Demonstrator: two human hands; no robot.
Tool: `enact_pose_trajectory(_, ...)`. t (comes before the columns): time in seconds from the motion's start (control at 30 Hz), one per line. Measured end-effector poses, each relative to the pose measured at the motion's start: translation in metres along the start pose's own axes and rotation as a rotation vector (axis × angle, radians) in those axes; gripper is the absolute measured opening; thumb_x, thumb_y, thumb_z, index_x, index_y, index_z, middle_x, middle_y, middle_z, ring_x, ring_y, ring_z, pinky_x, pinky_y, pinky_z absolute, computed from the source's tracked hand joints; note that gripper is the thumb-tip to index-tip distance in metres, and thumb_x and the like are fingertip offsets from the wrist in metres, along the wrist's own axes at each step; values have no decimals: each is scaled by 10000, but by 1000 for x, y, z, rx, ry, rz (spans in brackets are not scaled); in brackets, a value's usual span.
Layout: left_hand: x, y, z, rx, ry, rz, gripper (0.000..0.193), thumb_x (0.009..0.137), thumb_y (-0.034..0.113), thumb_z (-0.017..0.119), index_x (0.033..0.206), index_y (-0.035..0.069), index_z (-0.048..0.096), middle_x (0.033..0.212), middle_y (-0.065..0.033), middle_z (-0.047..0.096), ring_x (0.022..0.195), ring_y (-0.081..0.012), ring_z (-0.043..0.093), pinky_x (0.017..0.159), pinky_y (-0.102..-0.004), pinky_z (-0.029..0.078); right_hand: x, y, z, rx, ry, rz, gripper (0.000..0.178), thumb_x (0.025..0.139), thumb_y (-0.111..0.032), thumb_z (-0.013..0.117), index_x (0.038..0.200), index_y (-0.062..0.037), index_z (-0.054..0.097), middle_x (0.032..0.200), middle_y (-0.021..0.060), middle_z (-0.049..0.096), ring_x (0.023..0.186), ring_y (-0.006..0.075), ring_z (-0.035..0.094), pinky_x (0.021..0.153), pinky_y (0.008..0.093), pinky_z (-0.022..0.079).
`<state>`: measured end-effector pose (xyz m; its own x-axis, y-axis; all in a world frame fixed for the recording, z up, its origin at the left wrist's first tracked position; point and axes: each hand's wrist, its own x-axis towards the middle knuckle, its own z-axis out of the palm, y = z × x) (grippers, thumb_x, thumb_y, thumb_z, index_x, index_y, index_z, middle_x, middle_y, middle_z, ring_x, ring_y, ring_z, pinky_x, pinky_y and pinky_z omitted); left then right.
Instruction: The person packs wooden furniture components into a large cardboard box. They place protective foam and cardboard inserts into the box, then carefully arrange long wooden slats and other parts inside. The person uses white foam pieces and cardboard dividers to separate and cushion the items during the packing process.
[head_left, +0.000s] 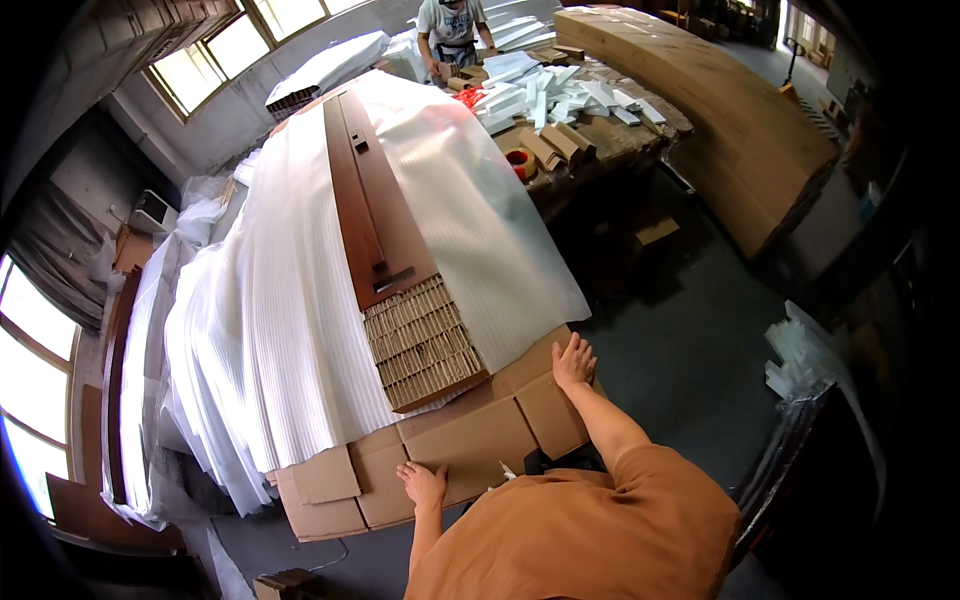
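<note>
My left hand lies with fingers spread on the near edge of a flat, creased cardboard sheet. Farther right, my right hand rests open at the sheet's right end, fingers stretched out. Beyond them a white foam sheet spreads over the cardboard and hangs down at the left. On the foam lies a long reddish-brown wooden panel with small cut-outs. A block of honeycomb cardboard sits at the panel's near end. Neither hand holds anything.
At the back right a worktable carries white foam strips, cardboard angle pieces and a tape roll. A person stands behind it. A large cardboard-wrapped stack stands on the right. Plastic-wrapped panels lean at the left.
</note>
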<state>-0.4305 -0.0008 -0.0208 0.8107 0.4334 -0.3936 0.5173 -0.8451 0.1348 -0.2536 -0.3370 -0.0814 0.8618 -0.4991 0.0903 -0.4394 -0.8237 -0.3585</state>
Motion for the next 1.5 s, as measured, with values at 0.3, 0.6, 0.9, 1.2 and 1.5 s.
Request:
enact_pose_trajectory(0.3,4,-4,7,2,14,0,979,752,515,660,1337,-155,249,1401,-344,246,1332,-434,236,1065,-419,310,-1,-5,-1,-23,9,14,497,872,-418,522,1207,-69,409,1090,142,511,1033,317,497,825,485,403)
enact_pose_trajectory(0.6,3,0,5,16,18,-8,976,747,500,670,1334,-158,254,1402,-345,245,1335,-434,227,1054,-429,323,0,-3,0,-24,-18,19,523,871,-417,530,1231,-63,395,1106,152,508,1047,319,495,839,487,400)
enact_pose_trajectory(0.9,2,1,5,27,38,-11,930,751,453,681,1329,-150,273,1398,-332,263,1339,-423,223,1031,-422,361,-1,-5,-3,-27,-20,15,511,883,-409,519,1235,-55,407,1126,156,502,1072,321,479,858,473,393)
enact_pose_trajectory(1.2,1,0,7,35,47,-11,949,748,466,683,1333,-151,260,1404,-329,252,1338,-421,226,1021,-419,374,-2,-6,-7,-20,-14,4,492,877,-402,522,1212,-59,409,1104,161,502,1041,325,491,843,479,400)
enact_pose_trajectory(1.5,0,-1,5,1,44,29,939,766,466,669,1325,-167,259,1389,-347,264,1329,-441,232,1065,-431,303,-1,-5,-6,-22,-25,7,506,879,-403,516,1227,-58,388,1112,161,497,1054,326,485,852,481,395)
